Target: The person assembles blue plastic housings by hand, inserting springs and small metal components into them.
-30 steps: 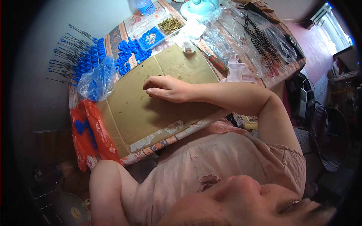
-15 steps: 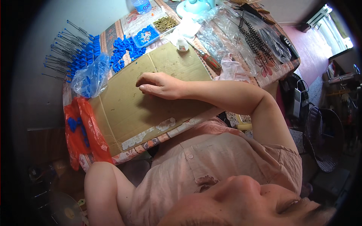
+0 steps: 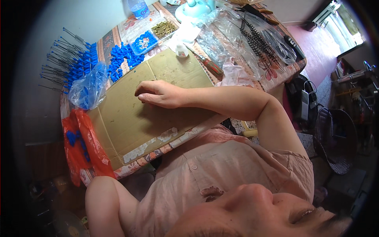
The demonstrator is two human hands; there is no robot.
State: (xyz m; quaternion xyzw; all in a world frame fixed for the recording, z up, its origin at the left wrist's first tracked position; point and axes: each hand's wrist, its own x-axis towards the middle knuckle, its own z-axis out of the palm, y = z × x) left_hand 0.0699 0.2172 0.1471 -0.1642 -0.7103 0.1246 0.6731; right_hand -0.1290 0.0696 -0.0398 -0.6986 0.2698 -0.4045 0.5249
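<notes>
My right hand rests palm down on a brown cardboard sheet at the table's near side. Its fingers are loosely bent, and a gap shows between thumb and forefinger with nothing visible in it. The undersides of the fingers are hidden. Only the upper part of my left arm shows, at the lower left; that hand is out of sight. On the sheet's far edge stands a small white bottle. Beside it lies a screwdriver with a red handle.
At the left are blue pieces with wire springs, a clear bag and a red bag. Farther back sit loose blue pieces, a small-parts tray and brass-coloured pins. Dark coils lie at the right.
The view has shifted slightly, so the table's things appear a little farther left. My right hand keeps the same pose on the cardboard.
</notes>
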